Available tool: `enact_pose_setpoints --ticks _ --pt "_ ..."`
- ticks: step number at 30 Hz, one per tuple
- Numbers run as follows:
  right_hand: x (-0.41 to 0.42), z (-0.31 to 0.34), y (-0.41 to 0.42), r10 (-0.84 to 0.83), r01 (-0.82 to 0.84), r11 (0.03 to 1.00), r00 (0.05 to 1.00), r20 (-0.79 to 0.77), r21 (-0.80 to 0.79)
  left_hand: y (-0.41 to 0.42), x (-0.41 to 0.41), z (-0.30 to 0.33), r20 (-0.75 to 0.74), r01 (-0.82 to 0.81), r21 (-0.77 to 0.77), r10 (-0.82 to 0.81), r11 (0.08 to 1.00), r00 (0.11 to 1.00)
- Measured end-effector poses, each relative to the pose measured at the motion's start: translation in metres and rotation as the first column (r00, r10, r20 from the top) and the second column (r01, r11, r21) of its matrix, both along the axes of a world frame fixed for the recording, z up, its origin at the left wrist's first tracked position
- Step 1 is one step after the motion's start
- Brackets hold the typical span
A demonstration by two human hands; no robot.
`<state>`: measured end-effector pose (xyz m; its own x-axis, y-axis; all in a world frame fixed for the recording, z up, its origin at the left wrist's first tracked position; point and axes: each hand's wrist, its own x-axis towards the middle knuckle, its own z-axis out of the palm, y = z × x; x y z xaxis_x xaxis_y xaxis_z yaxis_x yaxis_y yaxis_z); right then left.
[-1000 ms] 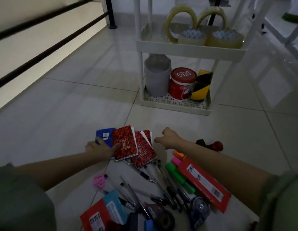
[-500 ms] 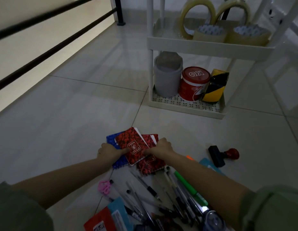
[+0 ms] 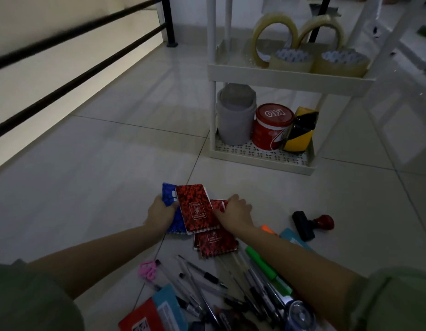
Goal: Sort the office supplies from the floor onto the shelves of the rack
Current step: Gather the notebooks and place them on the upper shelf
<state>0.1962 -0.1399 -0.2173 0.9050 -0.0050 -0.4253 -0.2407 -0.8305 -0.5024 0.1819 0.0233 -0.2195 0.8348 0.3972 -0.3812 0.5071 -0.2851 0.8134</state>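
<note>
Several small spiral notebooks lie in a loose pile on the tiled floor. My left hand grips the blue notebook and the left edge of the top red notebook. My right hand holds the right side of the pile, its fingers curled over another red notebook. The white rack stands beyond. Tape rolls sit on its upper shelf. A grey cup, a red tin and a yellow-black tape roll stand on its bottom shelf.
Near me lie several pens, a green highlighter, pink scissors, an orange marker, a red-handled stamp and red and blue packets. A black railing runs along the left.
Both hands have closed in on the notebook pile from either side and gathered the notebooks together. The right hand came from the pile's right to grip it. The view has shifted left.
</note>
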Motion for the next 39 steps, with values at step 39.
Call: enact_pose_setpoints --ticks 39 --pt "0.002 0.029 -0.020 -0.163 0.464 0.595 0.869 -0.467 0.656 -0.027 0.012 -0.011 -0.417 0.259 0.177 -0.166 0.950 0.894"
